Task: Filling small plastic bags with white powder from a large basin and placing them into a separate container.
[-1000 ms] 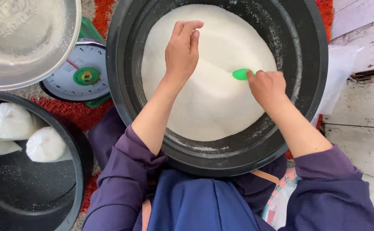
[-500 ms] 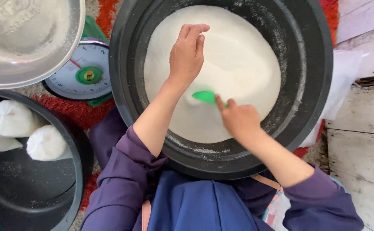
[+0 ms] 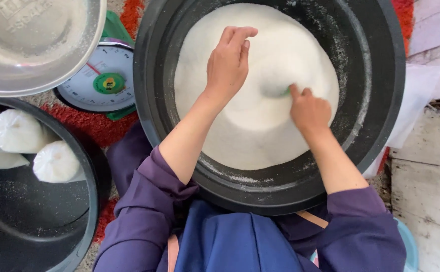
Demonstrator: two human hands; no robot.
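Right hand [image 3: 309, 110] grips a green scoop [image 3: 285, 91], mostly buried in white powder [image 3: 260, 126] inside the black tub [image 3: 381, 126]. Left hand [image 3: 228, 63] hovers over the heap's middle, fingers loosely curled, holding nothing. Best to push the scoop deep and lift it level, avoiding spills. Scoop sits between both hands, toward the tub's right side.

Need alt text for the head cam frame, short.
Seen from above, a person's right hand pushes a green scoop into white grains heaped in a big black tub, with the left hand poised above them. At left are a dial scale, a metal bowl and filled white bags.
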